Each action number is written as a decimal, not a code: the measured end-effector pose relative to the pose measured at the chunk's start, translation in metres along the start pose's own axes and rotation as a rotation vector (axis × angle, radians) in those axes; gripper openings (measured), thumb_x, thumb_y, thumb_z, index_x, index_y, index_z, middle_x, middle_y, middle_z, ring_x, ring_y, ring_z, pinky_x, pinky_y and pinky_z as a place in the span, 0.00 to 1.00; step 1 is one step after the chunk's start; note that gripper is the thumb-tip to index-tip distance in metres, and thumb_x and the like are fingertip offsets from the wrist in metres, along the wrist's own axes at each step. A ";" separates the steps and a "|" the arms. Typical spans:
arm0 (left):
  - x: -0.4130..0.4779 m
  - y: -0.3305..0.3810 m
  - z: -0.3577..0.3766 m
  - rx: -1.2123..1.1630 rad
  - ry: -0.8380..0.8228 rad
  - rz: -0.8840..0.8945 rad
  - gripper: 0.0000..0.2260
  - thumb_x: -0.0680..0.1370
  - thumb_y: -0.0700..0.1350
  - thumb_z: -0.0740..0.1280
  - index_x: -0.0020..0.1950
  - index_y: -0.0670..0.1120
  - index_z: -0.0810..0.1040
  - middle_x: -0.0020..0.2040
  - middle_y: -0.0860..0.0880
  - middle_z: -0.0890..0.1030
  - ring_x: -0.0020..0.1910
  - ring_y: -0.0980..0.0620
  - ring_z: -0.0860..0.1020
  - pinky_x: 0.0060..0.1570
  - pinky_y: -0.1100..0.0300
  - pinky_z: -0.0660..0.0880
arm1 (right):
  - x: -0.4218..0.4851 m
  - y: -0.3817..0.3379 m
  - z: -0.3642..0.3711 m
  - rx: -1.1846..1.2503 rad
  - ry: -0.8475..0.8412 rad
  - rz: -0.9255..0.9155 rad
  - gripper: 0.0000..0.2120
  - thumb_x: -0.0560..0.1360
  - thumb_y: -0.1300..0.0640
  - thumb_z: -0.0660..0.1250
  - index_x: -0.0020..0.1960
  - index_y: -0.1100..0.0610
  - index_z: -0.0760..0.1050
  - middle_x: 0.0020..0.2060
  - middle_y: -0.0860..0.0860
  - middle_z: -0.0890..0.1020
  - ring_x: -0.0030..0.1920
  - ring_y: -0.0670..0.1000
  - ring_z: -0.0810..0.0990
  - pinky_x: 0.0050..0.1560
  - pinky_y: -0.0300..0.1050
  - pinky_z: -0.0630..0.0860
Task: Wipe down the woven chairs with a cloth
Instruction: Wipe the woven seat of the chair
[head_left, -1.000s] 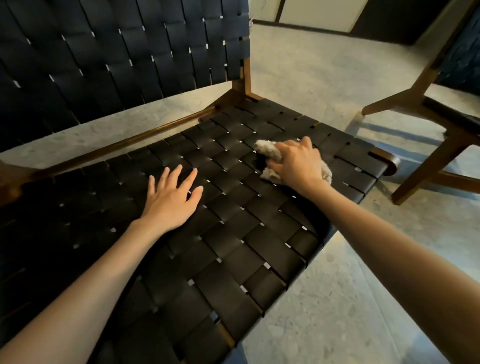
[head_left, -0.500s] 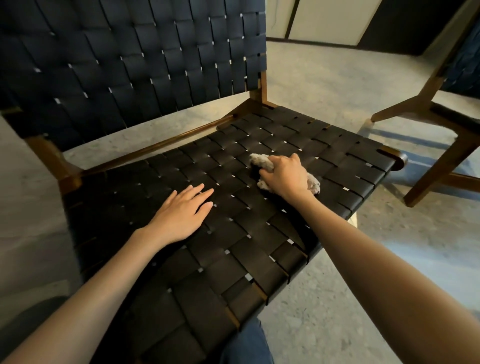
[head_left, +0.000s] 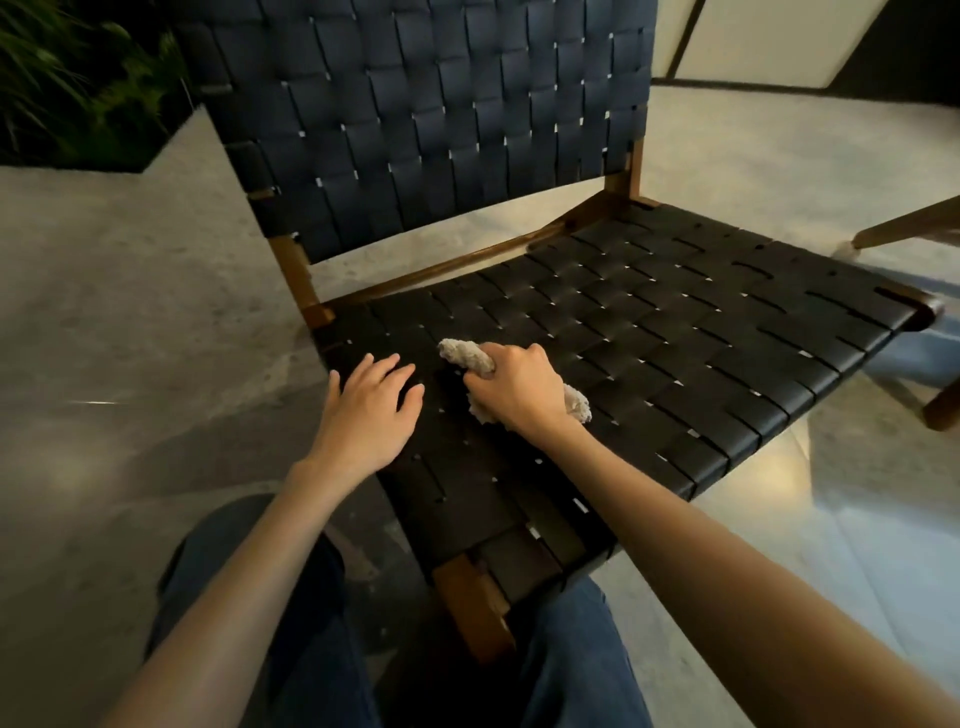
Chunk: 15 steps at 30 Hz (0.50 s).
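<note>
A chair with black woven straps and a brown wooden frame fills the view; its seat (head_left: 675, 322) spreads to the right and its woven back (head_left: 441, 119) rises behind. My right hand (head_left: 514, 387) grips a bunched beige cloth (head_left: 462, 353) and presses it on the seat's left part. Ends of the cloth stick out at both sides of the fist. My left hand (head_left: 371, 410) lies flat beside it on the seat near the left edge, fingers straight and spread.
A second chair's wooden legs (head_left: 914, 228) stand at the right edge. Green plants (head_left: 62, 83) fill the upper left corner. The chair stands on a pale stone floor (head_left: 130, 312), and my knees in blue jeans (head_left: 566, 665) flank its front corner.
My right hand has dragged the cloth leftward across the seat, close to my left hand. The view has pulled back and swung left, showing the chair's back and the plants.
</note>
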<state>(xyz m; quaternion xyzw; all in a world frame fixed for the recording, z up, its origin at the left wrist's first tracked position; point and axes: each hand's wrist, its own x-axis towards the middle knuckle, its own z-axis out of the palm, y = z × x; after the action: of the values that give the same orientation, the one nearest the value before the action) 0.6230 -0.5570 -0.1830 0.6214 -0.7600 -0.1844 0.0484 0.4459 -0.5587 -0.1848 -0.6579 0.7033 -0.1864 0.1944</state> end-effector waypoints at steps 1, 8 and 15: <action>-0.004 -0.004 -0.001 -0.034 0.019 0.000 0.21 0.83 0.53 0.51 0.75 0.50 0.63 0.77 0.51 0.60 0.77 0.50 0.52 0.74 0.46 0.47 | -0.005 -0.008 0.004 0.018 -0.004 -0.006 0.09 0.75 0.48 0.63 0.52 0.50 0.77 0.42 0.49 0.80 0.56 0.55 0.74 0.46 0.51 0.76; -0.032 -0.013 -0.007 -0.235 0.094 0.011 0.19 0.84 0.45 0.53 0.74 0.42 0.64 0.76 0.48 0.62 0.76 0.50 0.55 0.73 0.56 0.52 | -0.041 -0.042 0.003 0.073 -0.024 -0.071 0.10 0.75 0.48 0.64 0.52 0.50 0.78 0.40 0.49 0.81 0.44 0.50 0.79 0.43 0.51 0.80; -0.045 -0.011 -0.007 -0.270 0.103 0.062 0.18 0.83 0.39 0.54 0.74 0.43 0.65 0.75 0.47 0.64 0.75 0.50 0.59 0.72 0.58 0.57 | -0.090 -0.040 -0.016 0.046 -0.016 -0.122 0.10 0.74 0.48 0.63 0.53 0.46 0.78 0.41 0.46 0.81 0.46 0.49 0.78 0.40 0.46 0.75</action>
<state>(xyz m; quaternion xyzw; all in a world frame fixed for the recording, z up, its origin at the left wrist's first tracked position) 0.6450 -0.5167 -0.1730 0.5940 -0.7437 -0.2509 0.1763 0.4773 -0.4714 -0.1481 -0.6965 0.6556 -0.2089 0.2035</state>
